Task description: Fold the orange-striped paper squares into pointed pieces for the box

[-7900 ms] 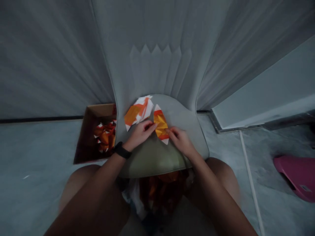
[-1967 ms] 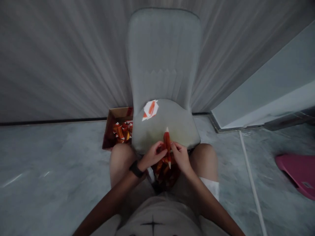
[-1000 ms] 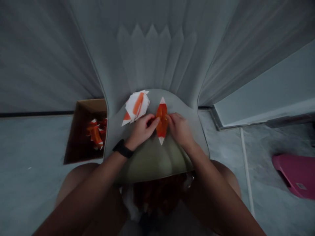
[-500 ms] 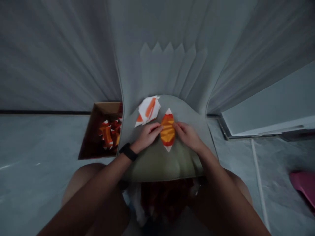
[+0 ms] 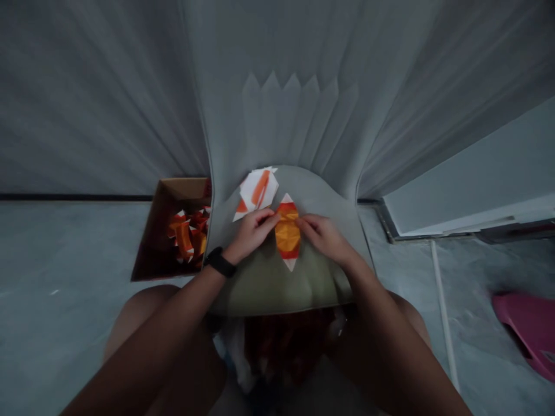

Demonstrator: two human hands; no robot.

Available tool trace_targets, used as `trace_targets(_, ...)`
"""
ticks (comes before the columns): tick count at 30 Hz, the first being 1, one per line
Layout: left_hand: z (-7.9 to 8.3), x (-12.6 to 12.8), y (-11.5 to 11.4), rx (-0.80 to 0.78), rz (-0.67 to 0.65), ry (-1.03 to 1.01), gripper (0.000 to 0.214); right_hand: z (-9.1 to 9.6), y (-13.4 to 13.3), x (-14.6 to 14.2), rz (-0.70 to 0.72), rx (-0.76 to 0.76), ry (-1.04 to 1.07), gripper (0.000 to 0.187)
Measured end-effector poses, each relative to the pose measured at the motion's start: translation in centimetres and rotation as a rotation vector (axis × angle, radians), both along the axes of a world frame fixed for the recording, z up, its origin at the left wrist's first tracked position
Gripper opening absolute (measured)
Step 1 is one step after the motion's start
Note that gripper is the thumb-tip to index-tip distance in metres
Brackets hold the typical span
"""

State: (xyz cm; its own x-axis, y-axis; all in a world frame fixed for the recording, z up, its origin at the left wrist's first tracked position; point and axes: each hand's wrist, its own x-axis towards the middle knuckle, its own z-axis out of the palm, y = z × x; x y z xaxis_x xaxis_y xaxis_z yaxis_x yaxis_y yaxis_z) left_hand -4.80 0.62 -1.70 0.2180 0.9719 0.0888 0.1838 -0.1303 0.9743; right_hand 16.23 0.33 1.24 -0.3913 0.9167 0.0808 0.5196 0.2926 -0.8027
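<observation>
An orange, red and white folded paper piece lies on the grey chair seat. My left hand, with a black watch on its wrist, pinches the piece's upper left edge. My right hand presses its fingertips on the upper right edge. A small stack of white and orange paper sheets lies just behind my left hand.
A brown cardboard box with several folded orange pieces stands on the floor left of the chair. More orange paper lies between my knees under the seat edge. A pink object lies at the right, beside a white rod.
Over the last second the folded piece has stayed on the seat while both hands shifted slightly along its top; two seconds ago I held it up off the seat, nearer my lap.
</observation>
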Motion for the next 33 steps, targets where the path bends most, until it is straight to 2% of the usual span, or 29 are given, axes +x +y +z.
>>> trace_targets(3, 0.4, -0.1, 0.2, -0.039, -0.043, -0.015, 0.039, 0.7, 0.4, 1.3, 0.034, -0.063, 0.03, 0.043)
trace_targets(7, 0.3, -0.1, 0.4, -0.028, 0.036, -0.017, 0.04, 0.8, 0.3, 2.2, -0.056, -0.067, 0.029, 0.046)
trace_targets(12, 0.3, 0.5, 0.1, 0.001, 0.026, 0.044, 0.04, 0.1, -0.1, 1.4, -0.146, -0.011, 0.018, 0.049)
trace_targets(20, -0.1, 1.3, 0.3, -0.003, -0.037, 0.003, 0.031, -0.5, 0.1, 1.2, -0.174, 0.006, 0.047, 0.045)
trace_targets(26, -0.5, 1.0, 0.7, -0.049, -0.052, -0.07, 0.035, -0.7, 0.7, 0.8, -0.173, -0.11, 0.161, 0.046)
trace_targets(30, -0.5, 0.7, 0.9, -0.071, 0.012, -0.104, 0.034, -0.7, 0.6, 0.0, -0.227, -0.199, 0.18, 0.046)
trace_targets(33, -0.2, 0.6, 1.0, -0.06, 0.063, -0.1, 0.033, -0.7, 0.2, -0.6, -0.218, -0.235, 0.202, 0.041)
